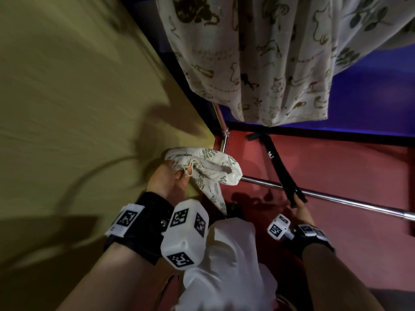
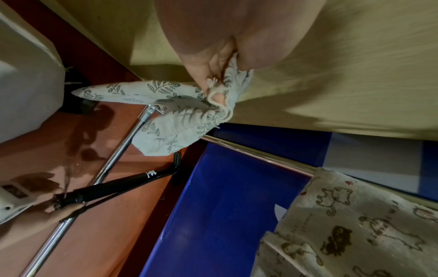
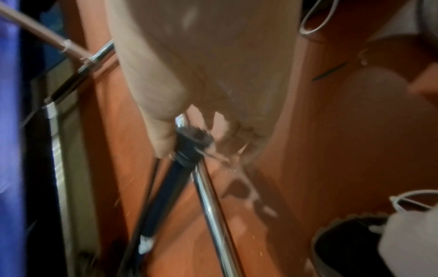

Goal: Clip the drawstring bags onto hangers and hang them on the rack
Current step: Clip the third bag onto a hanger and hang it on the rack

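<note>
Over the red floor, right hand (image 1: 299, 207) grips the black hanger (image 1: 278, 167), pointing away; left hand (image 1: 170, 178) pinches the leaf-print bag (image 1: 213, 169).

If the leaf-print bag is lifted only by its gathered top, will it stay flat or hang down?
The leaf-print bag probably droops: below the left hand its cloth already folds and sags. It looks empty and flat, so likely light. The cord may slip, so gripping the fabric seems safer.
</note>
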Demonstrator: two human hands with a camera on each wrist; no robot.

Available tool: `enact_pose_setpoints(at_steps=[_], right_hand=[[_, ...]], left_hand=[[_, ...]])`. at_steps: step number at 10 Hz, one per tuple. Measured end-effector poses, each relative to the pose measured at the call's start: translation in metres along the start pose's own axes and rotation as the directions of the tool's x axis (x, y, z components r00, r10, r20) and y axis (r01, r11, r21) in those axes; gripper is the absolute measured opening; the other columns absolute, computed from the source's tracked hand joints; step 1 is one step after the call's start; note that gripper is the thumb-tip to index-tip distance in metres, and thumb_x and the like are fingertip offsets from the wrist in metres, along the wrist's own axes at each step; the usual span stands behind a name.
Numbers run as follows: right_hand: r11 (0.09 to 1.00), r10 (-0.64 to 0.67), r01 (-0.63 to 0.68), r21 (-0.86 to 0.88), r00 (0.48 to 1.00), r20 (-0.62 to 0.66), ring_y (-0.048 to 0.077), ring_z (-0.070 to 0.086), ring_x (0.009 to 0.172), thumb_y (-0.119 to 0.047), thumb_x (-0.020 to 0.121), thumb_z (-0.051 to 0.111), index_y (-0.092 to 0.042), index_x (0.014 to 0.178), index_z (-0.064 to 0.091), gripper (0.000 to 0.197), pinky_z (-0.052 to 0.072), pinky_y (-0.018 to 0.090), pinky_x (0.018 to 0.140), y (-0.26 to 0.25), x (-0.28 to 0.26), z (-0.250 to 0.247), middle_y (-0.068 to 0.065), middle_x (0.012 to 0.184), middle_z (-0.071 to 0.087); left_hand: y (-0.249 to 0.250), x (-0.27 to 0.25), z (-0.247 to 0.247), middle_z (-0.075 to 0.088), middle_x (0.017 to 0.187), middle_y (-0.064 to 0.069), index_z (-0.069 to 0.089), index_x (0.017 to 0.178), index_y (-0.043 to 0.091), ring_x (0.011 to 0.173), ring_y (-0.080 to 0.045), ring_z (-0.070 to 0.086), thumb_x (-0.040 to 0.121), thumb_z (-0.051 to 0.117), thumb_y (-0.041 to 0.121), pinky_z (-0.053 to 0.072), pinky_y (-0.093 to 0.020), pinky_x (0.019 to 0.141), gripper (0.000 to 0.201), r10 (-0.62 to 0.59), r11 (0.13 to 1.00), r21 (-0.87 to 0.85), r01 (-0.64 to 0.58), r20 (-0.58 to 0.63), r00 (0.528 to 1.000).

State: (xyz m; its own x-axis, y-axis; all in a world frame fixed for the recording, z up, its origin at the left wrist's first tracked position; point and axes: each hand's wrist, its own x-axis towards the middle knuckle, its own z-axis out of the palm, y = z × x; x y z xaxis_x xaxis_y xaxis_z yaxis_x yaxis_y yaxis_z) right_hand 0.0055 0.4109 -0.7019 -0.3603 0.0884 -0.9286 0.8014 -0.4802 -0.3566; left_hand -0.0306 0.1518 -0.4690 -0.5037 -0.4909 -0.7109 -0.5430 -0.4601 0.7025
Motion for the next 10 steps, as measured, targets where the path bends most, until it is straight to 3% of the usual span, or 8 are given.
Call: enact_pose_setpoints(at_steps=[1, 2, 3, 4, 6, 8, 9, 10], right_hand=[[0.999, 0.006, -0.011, -0.037, 0.990, -0.137, 0.015, 0.053, 0.064, -0.044, 0.093, 0.054, -0.018, 0.091, 0.053, 0.026, 0.045, 0.027, 0.058, -0.003, 0.009, 0.010, -0.005, 0.049, 0.064], [0.963, -0.169, 0.104, -0.249, 0.952, -0.255, 0.030, 0.060, 0.070, -0.040, 0.089, 0.061, -0.009, 0.101, 0.063, 0.034, 0.048, 0.025, 0.060, -0.020, -0.016, 0.025, 0.008, 0.073, 0.067], [0.864, -0.324, 0.185, -0.467, 0.916, -0.236, 0.040, 0.060, 0.107, -0.041, 0.089, 0.058, -0.001, 0.120, 0.062, 0.051, 0.043, 0.037, 0.085, -0.043, -0.063, 0.042, 0.024, 0.114, 0.065], [0.786, -0.411, 0.219, -0.578, 0.884, -0.224, 0.041, 0.060, 0.108, -0.041, 0.088, 0.060, 0.003, 0.115, 0.064, 0.052, 0.043, 0.037, 0.083, -0.067, -0.110, 0.042, 0.029, 0.114, 0.064], [0.555, -0.607, 0.350, -0.755, 0.791, -0.079, 0.039, 0.062, 0.106, -0.050, 0.084, 0.062, -0.002, 0.104, 0.069, 0.053, 0.046, 0.036, 0.084, -0.117, -0.215, 0.013, 0.027, 0.107, 0.067], [0.097, -0.889, 0.604, -0.791, 0.410, 0.203, 0.037, 0.062, 0.086, -0.039, 0.074, 0.073, -0.017, 0.075, 0.046, 0.036, 0.038, 0.034, 0.066, -0.115, -0.335, 0.017, 0.018, 0.083, 0.063], [-0.085, -0.904, 0.641, -0.763, 0.272, 0.330, 0.035, 0.061, 0.082, -0.040, 0.073, 0.072, -0.017, 0.074, 0.044, 0.037, 0.031, 0.031, 0.061, -0.103, -0.393, 0.027, 0.010, 0.077, 0.056], [-0.235, -0.887, 0.684, -0.691, 0.139, 0.440, 0.032, 0.059, 0.074, -0.040, 0.074, 0.070, -0.015, 0.073, 0.045, 0.036, 0.030, 0.030, 0.056, -0.096, -0.442, 0.033, 0.007, 0.074, 0.058]], left_hand=[[0.000, -0.001, -0.002, 0.022, 0.156, -0.017, 0.009, 0.151, 0.010, 0.039, 0.011, 0.055, 0.103, 0.025, 0.017, 0.048, -0.008, 0.060, 0.051, -0.004, 0.999, -0.050, 0.003, -0.018, 1.000], [0.006, -0.008, -0.002, 0.028, 0.154, -0.020, 0.018, 0.149, 0.006, 0.041, 0.011, 0.056, 0.102, 0.028, 0.015, 0.048, -0.008, 0.060, 0.049, -0.036, 0.991, -0.131, 0.030, -0.042, 0.998], [0.022, -0.026, 0.003, 0.044, 0.144, -0.021, 0.037, 0.137, -0.003, 0.068, 0.003, 0.068, 0.102, 0.033, 0.014, 0.053, -0.018, 0.070, 0.040, -0.084, 0.966, -0.250, 0.073, -0.034, 0.996], [0.032, -0.056, 0.003, 0.061, 0.107, -0.024, 0.049, 0.110, 0.002, 0.067, -0.021, 0.067, 0.097, 0.039, 0.004, 0.054, -0.028, 0.058, 0.017, 0.057, 0.992, -0.111, -0.052, 0.044, 0.997], [0.035, -0.104, -0.017, 0.066, 0.086, -0.015, 0.063, 0.068, 0.030, 0.078, -0.026, 0.057, 0.088, 0.045, 0.000, 0.044, -0.041, 0.071, 0.041, 0.436, 0.823, 0.284, -0.492, 0.240, 0.867], [0.059, -0.166, -0.019, 0.063, 0.071, -0.008, 0.072, 0.094, 0.026, 0.054, -0.017, 0.048, 0.094, 0.046, 0.004, 0.042, -0.023, 0.054, 0.033, 0.488, 0.671, 0.345, -0.657, 0.461, 0.741], [0.060, -0.201, -0.015, 0.068, 0.096, -0.010, 0.063, 0.115, 0.025, 0.070, -0.016, 0.059, 0.085, 0.059, 0.011, 0.051, -0.029, 0.067, 0.034, 0.419, 0.576, 0.352, -0.737, 0.647, 0.637], [0.052, -0.231, -0.014, 0.058, 0.125, 0.004, 0.051, 0.126, 0.029, 0.110, -0.013, 0.059, 0.068, 0.071, 0.032, 0.050, -0.040, 0.096, 0.062, 0.326, 0.386, 0.369, -0.845, 0.803, 0.500]])
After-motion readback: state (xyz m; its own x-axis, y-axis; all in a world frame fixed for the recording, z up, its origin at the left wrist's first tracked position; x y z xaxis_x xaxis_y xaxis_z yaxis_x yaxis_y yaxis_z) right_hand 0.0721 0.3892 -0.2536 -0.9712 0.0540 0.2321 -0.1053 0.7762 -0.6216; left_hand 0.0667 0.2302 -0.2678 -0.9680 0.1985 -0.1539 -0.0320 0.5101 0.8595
